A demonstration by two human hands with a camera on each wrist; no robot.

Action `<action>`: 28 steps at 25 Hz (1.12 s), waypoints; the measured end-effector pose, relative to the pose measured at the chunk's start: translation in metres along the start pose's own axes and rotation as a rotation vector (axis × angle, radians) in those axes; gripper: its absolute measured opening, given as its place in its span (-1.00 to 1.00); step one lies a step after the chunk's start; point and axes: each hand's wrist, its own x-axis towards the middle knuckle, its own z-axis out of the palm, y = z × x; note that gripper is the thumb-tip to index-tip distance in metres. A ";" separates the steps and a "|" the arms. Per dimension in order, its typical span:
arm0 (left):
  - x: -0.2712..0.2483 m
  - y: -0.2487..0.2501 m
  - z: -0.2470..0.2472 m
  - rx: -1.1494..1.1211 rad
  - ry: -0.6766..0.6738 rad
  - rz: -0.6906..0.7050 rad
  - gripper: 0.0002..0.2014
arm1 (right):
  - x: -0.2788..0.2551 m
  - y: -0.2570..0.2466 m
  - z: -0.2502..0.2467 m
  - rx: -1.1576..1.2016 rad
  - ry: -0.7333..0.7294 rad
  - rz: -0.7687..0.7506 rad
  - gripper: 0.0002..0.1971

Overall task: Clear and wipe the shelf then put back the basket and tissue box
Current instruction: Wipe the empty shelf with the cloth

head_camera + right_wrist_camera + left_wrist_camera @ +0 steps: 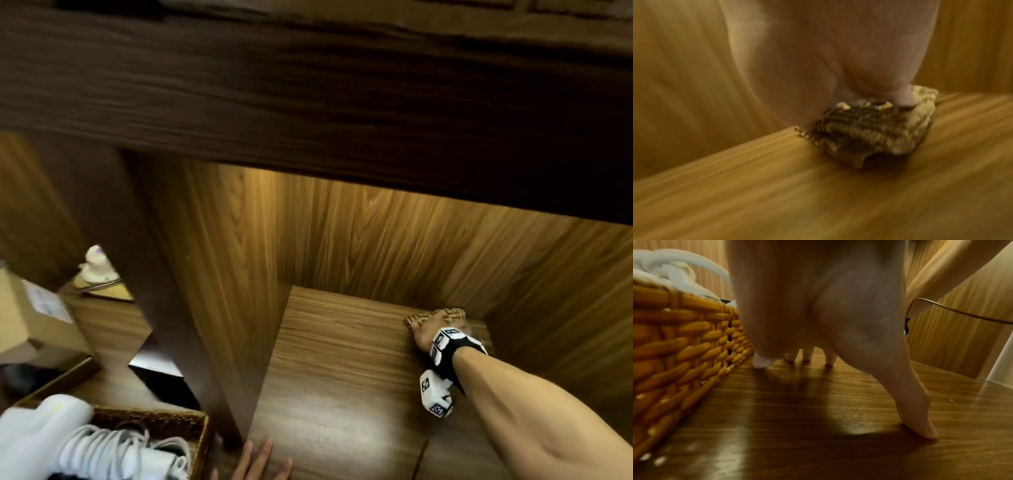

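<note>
The wooden shelf (342, 377) lies bare under a warm light. At its back right corner my right hand (428, 329) presses a bunched brown patterned cloth (416, 320) onto the board. In the right wrist view the fingers (902, 99) curl into the cloth (869, 134), which touches the shelf (777, 186) by the back wall. My left hand (260, 459) rests on the shelf's front edge with straight, spread fingers; its fingertips (762, 361) touch the shelf (818, 443). The woven basket (171, 425) stands just left of it, also seen as the basket (684, 345) close beside that hand.
White cords and soft white items (85, 445) fill the basket. A cardboard box (30, 318) and a small white object (96, 263) sit on a lower surface at the left. A dark wooden board (308, 102) overhangs the shelf; side walls close it in.
</note>
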 end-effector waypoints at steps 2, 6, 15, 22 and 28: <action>-0.015 0.018 -0.015 -0.253 -0.080 -0.127 -0.50 | -0.033 -0.034 0.014 -0.037 0.031 -0.057 0.08; -0.035 0.030 -0.019 -0.374 0.013 -0.188 -0.53 | -0.092 -0.116 0.026 -0.108 -0.067 -0.314 -0.04; -0.030 0.011 -0.003 -0.135 0.094 -0.078 -0.51 | -0.115 -0.221 0.038 -0.219 -0.149 -0.748 -0.15; -0.033 0.029 -0.015 -0.262 0.081 -0.112 -0.53 | -0.156 -0.180 0.053 -0.259 -0.204 -0.906 -0.20; -0.044 0.039 -0.022 -0.097 -0.154 -0.093 -0.29 | -0.253 -0.053 0.072 -0.252 -0.308 -0.990 -0.24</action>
